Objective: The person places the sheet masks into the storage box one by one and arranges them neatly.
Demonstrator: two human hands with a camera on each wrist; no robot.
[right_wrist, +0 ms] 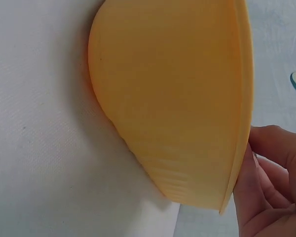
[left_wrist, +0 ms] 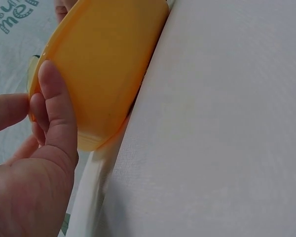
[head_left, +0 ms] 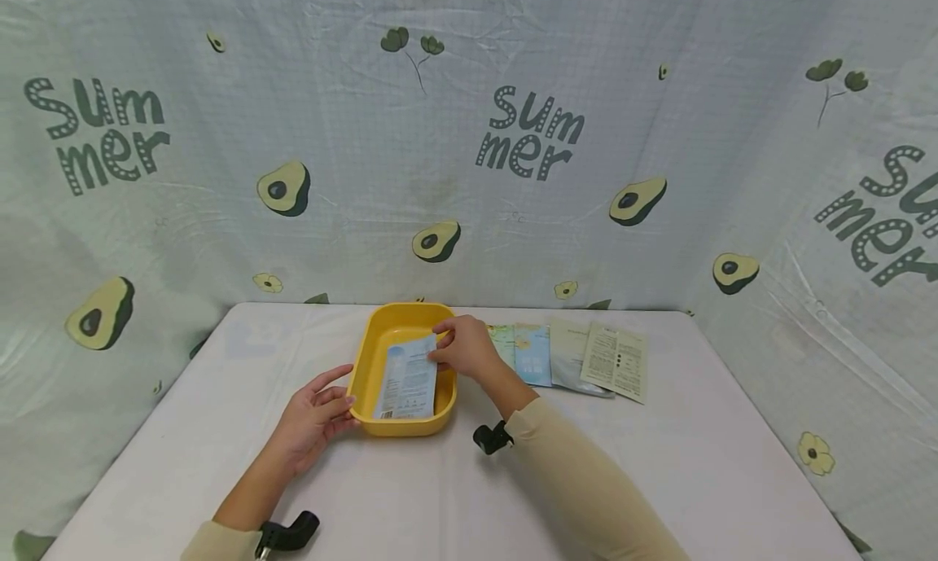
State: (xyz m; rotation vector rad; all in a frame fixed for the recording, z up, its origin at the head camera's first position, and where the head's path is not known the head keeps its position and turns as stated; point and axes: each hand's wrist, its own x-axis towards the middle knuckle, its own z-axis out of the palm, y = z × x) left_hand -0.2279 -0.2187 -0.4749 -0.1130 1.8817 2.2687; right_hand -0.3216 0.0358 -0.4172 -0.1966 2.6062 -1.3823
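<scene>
A yellow plastic tray (head_left: 399, 429) with raised walls stands on the white-covered table. Inside it lies a flat light-blue packet (head_left: 406, 379) with printed text and a barcode, its top slanting towards the tray's right side. At the tray's left wall, my left hand (head_left: 315, 418) holds the rim between thumb and fingers; the left wrist view shows the thumb against the outer wall (left_wrist: 103, 74). My right hand (head_left: 469, 349) reaches over the right rim and pinches the packet's upper right edge. The right wrist view shows the tray's outer side (right_wrist: 172, 98), which hides the packet there.
Right of the tray, several flat packets lie in an overlapping row: a green one (head_left: 502, 341) partly behind my right hand, a blue one (head_left: 532, 354), a silvery one (head_left: 567, 357) and a beige printed one (head_left: 615, 359). A cloth with avocado prints (head_left: 437, 242) hangs behind the table.
</scene>
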